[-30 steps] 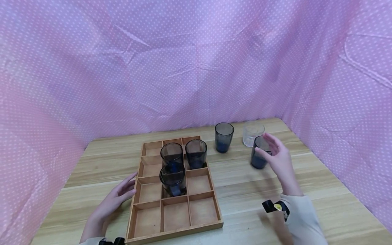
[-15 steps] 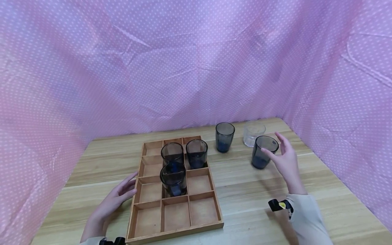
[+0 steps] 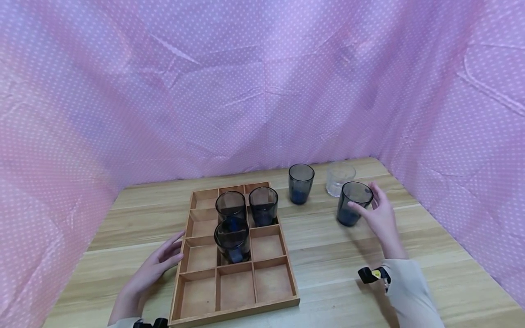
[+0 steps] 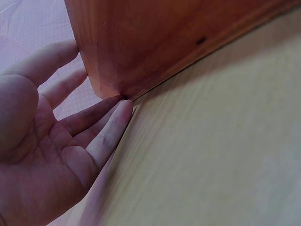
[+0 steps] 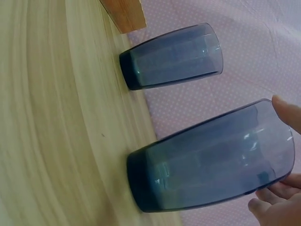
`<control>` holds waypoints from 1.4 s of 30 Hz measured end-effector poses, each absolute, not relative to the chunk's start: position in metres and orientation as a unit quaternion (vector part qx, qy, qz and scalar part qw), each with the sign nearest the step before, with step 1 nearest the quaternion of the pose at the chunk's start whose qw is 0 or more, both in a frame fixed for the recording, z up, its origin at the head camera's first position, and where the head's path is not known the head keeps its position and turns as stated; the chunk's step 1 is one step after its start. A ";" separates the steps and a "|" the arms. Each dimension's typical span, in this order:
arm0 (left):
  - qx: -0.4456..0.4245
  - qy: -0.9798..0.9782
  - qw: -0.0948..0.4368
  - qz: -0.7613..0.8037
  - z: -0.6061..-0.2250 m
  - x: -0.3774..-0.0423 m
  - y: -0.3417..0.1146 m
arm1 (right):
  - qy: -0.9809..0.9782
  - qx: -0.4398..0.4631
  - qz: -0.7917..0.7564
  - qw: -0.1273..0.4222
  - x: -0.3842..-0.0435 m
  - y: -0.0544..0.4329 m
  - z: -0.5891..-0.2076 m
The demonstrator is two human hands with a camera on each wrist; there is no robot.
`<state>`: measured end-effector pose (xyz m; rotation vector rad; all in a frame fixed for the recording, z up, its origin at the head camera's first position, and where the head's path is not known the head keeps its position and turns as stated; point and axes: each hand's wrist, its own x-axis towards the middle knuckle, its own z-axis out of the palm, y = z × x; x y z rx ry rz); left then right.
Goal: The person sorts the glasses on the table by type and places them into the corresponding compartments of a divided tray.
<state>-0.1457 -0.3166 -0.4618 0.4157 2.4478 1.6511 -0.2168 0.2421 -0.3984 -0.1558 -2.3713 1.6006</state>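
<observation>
My right hand (image 3: 382, 221) is at a dark tinted glass tumbler (image 3: 348, 213) upright on the table. Its thumb and fingers pinch the tumbler from opposite sides near the rim. The right wrist view shows fingertips (image 5: 264, 201) against the upper part of this tumbler (image 5: 207, 162), whose thick blue base is down at the wood. My left hand (image 3: 153, 265) rests beside the divided wooden tray (image 3: 234, 314). Its extended fingers touch the tray's outer left side (image 4: 136, 52); the tray hides part of the fingertips in the head view.
In the tray, three dark tumblers (image 3: 262, 212) stand in the middle and right columns. Another dark tumbler (image 3: 301, 184) stands behind the tray's right side. A clear glass (image 3: 334, 182) is just behind the pinched tumbler. Pink dotted cloth (image 3: 262, 91) hangs along the table's far edge.
My right hand first drew to the right, with the fingers spread off the tumbler, then moved slightly back and its fingers came in around it. The left hand and tray stay put.
</observation>
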 end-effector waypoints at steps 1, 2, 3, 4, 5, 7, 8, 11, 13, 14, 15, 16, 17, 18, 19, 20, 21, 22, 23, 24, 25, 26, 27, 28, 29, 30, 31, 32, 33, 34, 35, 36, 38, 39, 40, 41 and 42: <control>0.140 0.818 0.079 0.552 -0.462 -0.145 -0.316 | -0.816 -0.059 0.559 0.135 -0.217 0.242 -0.400; 0.141 0.818 0.078 0.552 -0.463 -0.144 -0.315 | -0.813 -0.064 0.563 0.132 -0.217 0.243 -0.401; 0.138 0.818 0.077 0.553 -0.463 -0.144 -0.314 | -0.811 -0.069 0.566 0.129 -0.218 0.243 -0.402; 0.141 0.819 0.076 0.552 -0.464 -0.143 -0.314 | -0.810 -0.074 0.567 0.128 -0.218 0.243 -0.402; 0.143 0.819 0.075 0.551 -0.464 -0.142 -0.313 | -0.809 -0.078 0.569 0.126 -0.218 0.244 -0.403; 0.137 0.819 0.074 0.552 -0.465 -0.140 -0.311 | -0.806 -0.081 0.573 0.125 -0.218 0.244 -0.404; 0.135 0.820 0.074 0.551 -0.465 -0.139 -0.311 | -0.805 -0.082 0.575 0.125 -0.218 0.245 -0.404; 0.123 0.822 0.075 0.550 -0.466 -0.137 -0.309 | -0.803 -0.082 0.578 0.120 -0.219 0.245 -0.405; 0.113 0.825 0.075 0.548 -0.466 -0.136 -0.309 | -0.805 -0.084 0.575 0.115 -0.220 0.245 -0.405; 0.109 0.826 0.076 0.548 -0.465 -0.136 -0.309 | -0.807 -0.086 0.573 0.112 -0.220 0.245 -0.404; 0.107 0.827 0.076 0.546 -0.465 -0.136 -0.309 | -0.809 -0.089 0.571 0.109 -0.220 0.245 -0.404; 0.107 0.828 0.076 0.546 -0.465 -0.136 -0.309 | -0.810 -0.091 0.569 0.107 -0.220 0.245 -0.403; 0.106 0.828 0.077 0.545 -0.465 -0.136 -0.309 | -0.813 -0.096 0.565 0.106 -0.220 0.245 -0.403; 0.106 0.828 0.077 0.545 -0.464 -0.136 -0.309 | -0.815 -0.100 0.561 0.107 -0.220 0.244 -0.402; 0.107 0.828 0.078 0.545 -0.464 -0.136 -0.309 | -0.817 -0.104 0.557 0.108 -0.220 0.244 -0.402; 0.108 0.827 0.078 0.545 -0.464 -0.136 -0.309 | -0.819 -0.109 0.553 0.109 -0.220 0.244 -0.401; 0.109 0.827 0.079 0.545 -0.463 -0.136 -0.309 | -0.820 -0.113 0.550 0.111 -0.219 0.244 -0.401; 0.111 0.827 0.079 0.546 -0.463 -0.136 -0.309 | -0.821 -0.118 0.547 0.113 -0.219 0.244 -0.401; 0.111 0.826 0.080 0.547 -0.462 -0.136 -0.309 | -0.822 -0.122 0.544 0.115 -0.218 0.244 -0.401; 0.111 0.825 0.080 0.548 -0.462 -0.136 -0.308 | -0.822 -0.126 0.543 0.116 -0.217 0.244 -0.401; 0.112 0.824 0.080 0.550 -0.461 -0.136 -0.308 | -0.823 -0.130 0.541 0.118 -0.216 0.244 -0.401; 0.117 0.823 0.080 0.550 -0.460 -0.136 -0.308 | -0.822 -0.135 0.540 0.119 -0.214 0.244 -0.401; 0.121 0.822 0.079 0.551 -0.460 -0.136 -0.307 | -0.822 -0.138 0.540 0.120 -0.213 0.244 -0.401; 0.126 0.820 0.079 0.553 -0.460 -0.136 -0.307 | -0.823 -0.140 0.538 0.121 -0.212 0.244 -0.402; 0.130 0.818 0.077 0.554 -0.460 -0.136 -0.307 | -0.824 -0.142 0.535 0.123 -0.210 0.244 -0.402; 0.133 0.817 0.076 0.555 -0.460 -0.136 -0.307 | -0.824 -0.143 0.534 0.125 -0.209 0.244 -0.402; 0.138 0.816 0.075 0.556 -0.459 -0.136 -0.307 | -0.824 -0.143 0.533 0.125 -0.207 0.243 -0.401; 0.141 0.816 0.073 0.556 -0.459 -0.136 -0.307 | -0.825 -0.142 0.533 0.125 -0.206 0.242 -0.401; 0.141 0.815 0.074 0.557 -0.459 -0.136 -0.306 | -0.825 -0.140 0.533 0.125 -0.205 0.242 -0.401; 0.141 0.815 0.073 0.558 -0.459 -0.136 -0.306 | -0.826 -0.139 0.532 0.126 -0.204 0.241 -0.401; 0.141 0.814 0.074 0.558 -0.459 -0.136 -0.306 | -0.825 -0.138 0.534 0.126 -0.203 0.240 -0.400; 0.141 0.814 0.075 0.559 -0.459 -0.136 -0.306 | -0.824 -0.138 0.536 0.126 -0.201 0.239 -0.400; 0.142 0.813 0.077 0.559 -0.459 -0.136 -0.307 | -0.822 -0.135 0.538 0.128 -0.199 0.237 -0.399; 0.142 0.813 0.077 0.559 -0.459 -0.136 -0.307 | -0.822 -0.133 0.539 0.129 -0.198 0.235 -0.398; 0.141 0.814 0.077 0.558 -0.459 -0.136 -0.307 | -0.820 -0.130 0.542 0.129 -0.197 0.234 -0.397; 0.141 0.815 0.076 0.557 -0.460 -0.136 -0.307 | -0.820 -0.127 0.544 0.128 -0.196 0.232 -0.396; 0.140 0.816 0.075 0.556 -0.460 -0.136 -0.307 | -0.820 -0.124 0.544 0.128 -0.195 0.230 -0.396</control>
